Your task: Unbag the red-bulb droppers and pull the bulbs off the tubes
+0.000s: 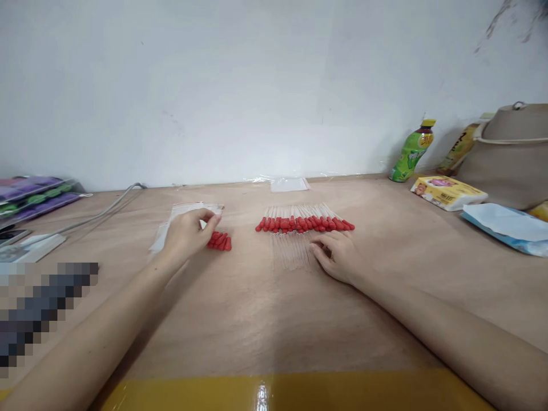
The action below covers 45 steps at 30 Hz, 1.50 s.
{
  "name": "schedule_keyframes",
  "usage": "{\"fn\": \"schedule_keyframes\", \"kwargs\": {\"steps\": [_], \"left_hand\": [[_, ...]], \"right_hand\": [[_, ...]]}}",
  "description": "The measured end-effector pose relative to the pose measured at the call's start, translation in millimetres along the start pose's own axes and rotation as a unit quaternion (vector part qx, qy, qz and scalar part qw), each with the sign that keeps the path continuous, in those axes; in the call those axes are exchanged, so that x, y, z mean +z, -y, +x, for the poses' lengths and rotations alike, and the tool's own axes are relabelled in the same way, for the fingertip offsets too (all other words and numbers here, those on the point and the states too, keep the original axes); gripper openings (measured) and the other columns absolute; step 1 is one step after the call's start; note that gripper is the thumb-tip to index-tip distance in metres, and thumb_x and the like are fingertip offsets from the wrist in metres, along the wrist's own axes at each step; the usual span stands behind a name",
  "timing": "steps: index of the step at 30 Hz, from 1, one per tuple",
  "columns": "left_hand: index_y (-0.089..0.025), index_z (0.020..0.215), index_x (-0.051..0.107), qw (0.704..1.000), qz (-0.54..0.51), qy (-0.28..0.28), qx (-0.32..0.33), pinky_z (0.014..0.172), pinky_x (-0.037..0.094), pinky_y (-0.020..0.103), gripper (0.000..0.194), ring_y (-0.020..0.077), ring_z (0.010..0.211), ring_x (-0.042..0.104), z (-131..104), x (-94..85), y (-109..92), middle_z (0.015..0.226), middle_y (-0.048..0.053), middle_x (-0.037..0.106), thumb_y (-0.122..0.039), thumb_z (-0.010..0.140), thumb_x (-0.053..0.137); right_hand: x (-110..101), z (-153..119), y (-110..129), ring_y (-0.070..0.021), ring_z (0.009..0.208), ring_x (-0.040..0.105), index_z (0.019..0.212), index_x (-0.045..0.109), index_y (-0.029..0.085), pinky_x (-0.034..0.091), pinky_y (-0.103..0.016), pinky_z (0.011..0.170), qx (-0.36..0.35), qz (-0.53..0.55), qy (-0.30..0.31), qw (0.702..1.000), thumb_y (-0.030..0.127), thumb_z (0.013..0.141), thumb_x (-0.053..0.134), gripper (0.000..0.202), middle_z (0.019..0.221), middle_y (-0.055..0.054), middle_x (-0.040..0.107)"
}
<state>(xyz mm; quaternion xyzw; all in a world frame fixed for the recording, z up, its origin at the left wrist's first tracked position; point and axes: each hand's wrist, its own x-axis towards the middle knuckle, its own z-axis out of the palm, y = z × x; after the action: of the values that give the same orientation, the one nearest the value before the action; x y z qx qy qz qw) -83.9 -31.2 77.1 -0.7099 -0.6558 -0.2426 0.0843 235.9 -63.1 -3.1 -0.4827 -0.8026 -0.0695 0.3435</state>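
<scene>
Many thin whitish strands with red, bulb-like ends (295, 224) lie side by side in a row at the middle. My right hand (340, 257) rests at the row's near right side, fingers curled and thumb tip close to the index finger by the lower strands (291, 251). Whether it pinches a strand is too small to tell. My left hand (190, 231) is over a clear zip bag (177, 210), thumb and index finger together. Beside its fingertips lies a small cluster of the same red ends (220, 241); whatever the fingers hold is hidden.
A small white packet (290, 184) lies near the wall. To the right stand a green bottle (413, 151), a yellow tissue pack (447, 192), a blue-white packet (509, 225) and a beige bag (505, 160). Purple-green packs (38, 197) and a grey cable (109, 210) lie left.
</scene>
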Motion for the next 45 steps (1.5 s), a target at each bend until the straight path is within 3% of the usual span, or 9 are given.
{"fn": "schedule_keyframes", "kwargs": {"steps": [6,9,13,19,25,28,33,37,45], "left_hand": [[-0.021,0.098,0.060,0.987,-0.011,0.041,0.154,0.070,0.043,0.031,0.029,0.0216,0.079,0.060,-1.8,27.8,-34.7,0.083,0.003,0.067,-0.039,0.080,0.047],[-0.019,0.098,0.062,0.979,-0.017,0.053,0.195,0.076,0.043,0.035,0.028,0.0240,0.086,0.059,6.4,43.3,-48.4,0.089,0.007,0.067,-0.035,0.082,0.045],[-0.018,0.098,0.062,0.982,-0.064,0.072,0.162,0.073,0.045,0.033,0.028,0.0228,0.084,0.061,17.7,58.1,-59.9,0.090,0.009,0.067,-0.032,0.085,0.042],[-0.021,0.092,0.061,0.983,-0.097,0.094,0.124,0.069,0.046,0.030,0.019,0.0198,0.076,0.064,25.4,69.2,-62.8,0.080,0.004,0.069,-0.026,0.081,0.047],[-0.017,0.096,0.055,0.991,-0.122,0.046,0.030,0.061,0.047,0.030,0.021,0.0203,0.072,0.064,24.3,65.6,-59.7,0.082,0.007,0.068,-0.028,0.080,0.046],[-0.017,0.097,0.052,0.985,-0.170,0.003,0.028,0.060,0.048,0.027,0.021,0.0171,0.073,0.064,12.3,57.3,-55.4,0.089,0.006,0.065,-0.026,0.079,0.047],[-0.018,0.092,0.054,0.958,-0.218,-0.041,0.182,0.065,0.048,0.024,0.014,0.0137,0.074,0.062,-27.2,48.1,-45.3,0.084,0.002,0.064,-0.024,0.081,0.049],[-0.018,0.092,0.056,0.926,-0.207,-0.054,0.310,0.066,0.048,0.024,0.011,0.0129,0.072,0.061,-54.0,54.3,-42.0,0.080,0.003,0.064,-0.019,0.083,0.049],[-0.018,0.095,0.056,0.904,-0.205,-0.062,0.369,0.068,0.050,0.021,0.014,0.0111,0.075,0.062,-64.1,61.0,-48.7,0.090,0.003,0.066,-0.013,0.082,0.051]], "right_hand": [[0.2,0.3,-1.5,-0.0175,0.074,0.056,0.084,0.063,0.019,0.034,-0.032,0.070,-0.016,0.008,0.002,1.000,0.021,0.084,0.044,0.020,0.078,-0.003,0.068],[0.5,-0.2,-3.0,-0.0181,0.076,0.057,0.088,0.064,0.019,0.035,-0.032,0.071,-0.022,0.015,-0.009,1.000,0.020,0.083,0.044,0.020,0.081,-0.004,0.068],[0.4,0.0,-4.3,-0.0182,0.075,0.057,0.089,0.064,0.019,0.037,-0.033,0.072,-0.018,0.027,-0.023,0.999,0.019,0.082,0.045,0.021,0.081,-0.005,0.067],[-0.7,0.9,-3.6,-0.0180,0.072,0.056,0.089,0.064,0.018,0.036,-0.033,0.071,-0.012,0.030,-0.018,0.999,0.018,0.081,0.047,0.019,0.075,-0.003,0.066],[-1.2,1.2,-5.5,-0.0179,0.071,0.057,0.087,0.063,0.017,0.039,-0.034,0.071,-0.005,0.033,-0.045,0.998,0.019,0.082,0.047,0.017,0.076,-0.004,0.066],[-1.2,2.3,-6.8,-0.0185,0.076,0.059,0.088,0.062,0.017,0.042,-0.034,0.073,-0.011,0.055,-0.077,0.995,0.020,0.083,0.046,0.017,0.081,-0.006,0.064],[-4.4,3.5,-2.1,-0.0230,0.102,0.053,0.112,0.054,0.016,0.043,-0.038,0.087,-0.037,0.091,-0.121,0.988,0.025,0.082,0.050,0.031,0.106,-0.012,0.056],[-7.2,2.0,5.2,-0.0244,0.113,0.046,0.126,0.043,0.019,0.040,-0.042,0.093,-0.096,0.075,-0.080,0.989,0.033,0.082,0.052,0.048,0.122,-0.012,0.049],[-2.7,2.7,18.6,-0.0212,0.118,0.044,0.118,0.053,0.020,0.032,-0.043,0.100,-0.174,0.032,0.017,0.984,0.036,0.085,0.049,0.037,0.120,-0.006,0.056]]}}
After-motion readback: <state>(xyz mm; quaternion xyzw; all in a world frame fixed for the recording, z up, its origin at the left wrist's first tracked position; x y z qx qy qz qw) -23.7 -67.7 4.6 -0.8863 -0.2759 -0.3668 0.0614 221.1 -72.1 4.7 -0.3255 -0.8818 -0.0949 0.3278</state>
